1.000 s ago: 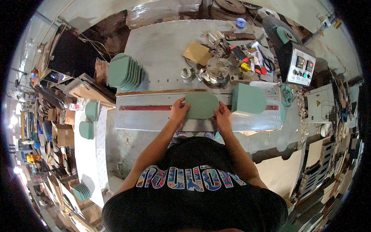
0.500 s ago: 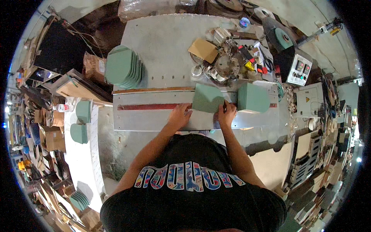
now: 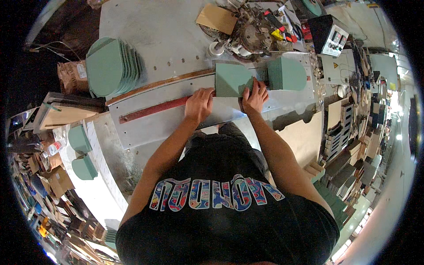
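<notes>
I'm getting fair, even light across the metal counter point(image 3: 150, 35), a pale sheen running along its front edge. Over on the left, that white surface point(image 3: 90, 187) is glaring, nearly washed out. Lamps point(image 3: 399, 137) flare at the right rim, and there's a soft shadow slanting over the green piece point(image 3: 229, 75). The dark patch beside the right hand point(image 3: 254, 101) may be shadow or reflection; I can't say. Upper left sinks into gloom, grain speckles the black shirt point(image 3: 221, 234), and edges bend and smear toward the black border.
</notes>
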Demonstrator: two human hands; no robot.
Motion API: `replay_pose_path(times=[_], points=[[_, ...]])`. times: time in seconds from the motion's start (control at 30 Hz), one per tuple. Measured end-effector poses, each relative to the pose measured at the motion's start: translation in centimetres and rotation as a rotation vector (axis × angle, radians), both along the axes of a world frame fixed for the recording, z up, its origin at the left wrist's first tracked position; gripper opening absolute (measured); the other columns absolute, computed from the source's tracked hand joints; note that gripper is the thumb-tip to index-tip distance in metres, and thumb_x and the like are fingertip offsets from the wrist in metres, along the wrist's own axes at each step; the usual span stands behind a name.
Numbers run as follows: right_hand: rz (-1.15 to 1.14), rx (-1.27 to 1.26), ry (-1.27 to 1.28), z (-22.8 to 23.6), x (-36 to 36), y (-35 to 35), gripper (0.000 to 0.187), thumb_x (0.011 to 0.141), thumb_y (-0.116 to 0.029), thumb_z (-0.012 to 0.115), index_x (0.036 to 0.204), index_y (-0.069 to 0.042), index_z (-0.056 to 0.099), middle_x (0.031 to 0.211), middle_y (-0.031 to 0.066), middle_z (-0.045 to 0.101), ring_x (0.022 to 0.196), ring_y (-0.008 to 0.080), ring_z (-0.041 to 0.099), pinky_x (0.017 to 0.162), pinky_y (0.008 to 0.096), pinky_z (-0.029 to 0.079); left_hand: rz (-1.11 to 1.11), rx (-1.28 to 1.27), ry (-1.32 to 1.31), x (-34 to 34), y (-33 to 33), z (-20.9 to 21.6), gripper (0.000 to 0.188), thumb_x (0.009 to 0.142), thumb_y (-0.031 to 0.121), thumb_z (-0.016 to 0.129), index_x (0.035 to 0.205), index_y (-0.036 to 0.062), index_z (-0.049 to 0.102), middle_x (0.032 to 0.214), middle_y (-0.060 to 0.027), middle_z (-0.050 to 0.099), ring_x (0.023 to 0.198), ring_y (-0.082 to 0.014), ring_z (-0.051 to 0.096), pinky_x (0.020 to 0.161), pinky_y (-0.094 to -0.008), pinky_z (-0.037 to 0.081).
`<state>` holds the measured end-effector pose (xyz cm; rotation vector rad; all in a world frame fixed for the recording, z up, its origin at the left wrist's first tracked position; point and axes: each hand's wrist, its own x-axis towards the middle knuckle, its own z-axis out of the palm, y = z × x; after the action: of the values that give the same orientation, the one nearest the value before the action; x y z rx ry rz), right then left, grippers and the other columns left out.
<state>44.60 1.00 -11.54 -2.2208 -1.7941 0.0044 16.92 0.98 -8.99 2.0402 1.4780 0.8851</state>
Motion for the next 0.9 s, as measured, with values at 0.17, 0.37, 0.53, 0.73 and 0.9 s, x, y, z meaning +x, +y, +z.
replay_pose_path(times=[0.17, 0.37, 0.53, 0.73, 0.9], points=[[-0.030, -0.034, -0.023, 0.1, -0.1, 0.1, 0.066, 0.102, -0.047, 0.055, 0.158, -0.012, 0.049, 0.157, 0.0209, 0.046, 0.144, 0.0453, 0.040, 0.122, 0.0619, 0.025, -0.010, 0.093, -0.047, 0.0, 0.6, 0.1, 0.030, 0.091, 0.009, 0.070, 0.120, 0.0101, 0.067, 0.102, -0.0100, 0.072, 0.092, -0.0327, 0.072, 0.078, -0.0451, 0.062], [-0.020, -0.020, -0.047, -0.8, 0.2, 0.2, 0.066, 0.102, -0.046, 0.054, 0.157, -0.011, 0.050, 0.158, 0.0211, 0.045, 0.143, 0.0475, 0.040, 0.122, 0.0627, 0.025, -0.013, 0.098, -0.072, -0.1, 0.8, -0.8, 0.030, 0.093, 0.012, 0.071, 0.122, 0.0116, 0.066, 0.104, -0.0108, 0.073, 0.095, -0.0334, 0.072, 0.080, -0.0449, 0.062], [-0.028, -0.064, -0.006, 0.9, -0.9, 0.6, 0.065, 0.102, -0.046, 0.055, 0.157, -0.013, 0.051, 0.160, 0.0200, 0.042, 0.142, 0.0465, 0.039, 0.123, 0.0624, 0.023, 0.004, 0.056, -0.046, -0.3, 0.8, -0.1, 0.030, 0.091, 0.011, 0.070, 0.120, 0.0103, 0.067, 0.105, -0.0096, 0.073, 0.094, -0.0324, 0.072, 0.079, -0.0449, 0.062], [-0.013, -0.029, -0.015, -0.4, 0.0, 0.3, 0.065, 0.102, -0.047, 0.055, 0.158, -0.015, 0.050, 0.161, 0.0194, 0.042, 0.143, 0.0462, 0.039, 0.123, 0.0625, 0.022, 0.001, 0.073, -0.055, -0.4, 0.8, 0.4, 0.029, 0.091, 0.011, 0.070, 0.120, 0.0102, 0.067, 0.107, -0.0091, 0.073, 0.095, -0.0323, 0.072, 0.080, -0.0445, 0.062], [-0.028, -0.023, -0.036, -0.4, -0.1, 0.4, 0.065, 0.102, -0.047, 0.056, 0.158, -0.015, 0.050, 0.161, 0.0200, 0.042, 0.144, 0.0460, 0.039, 0.123, 0.0627, 0.022, 0.007, 0.061, -0.075, -0.1, 0.9, -0.7, 0.028, 0.091, 0.011, 0.071, 0.119, 0.0098, 0.068, 0.105, -0.0097, 0.074, 0.094, -0.0324, 0.073, 0.080, -0.0445, 0.062]])
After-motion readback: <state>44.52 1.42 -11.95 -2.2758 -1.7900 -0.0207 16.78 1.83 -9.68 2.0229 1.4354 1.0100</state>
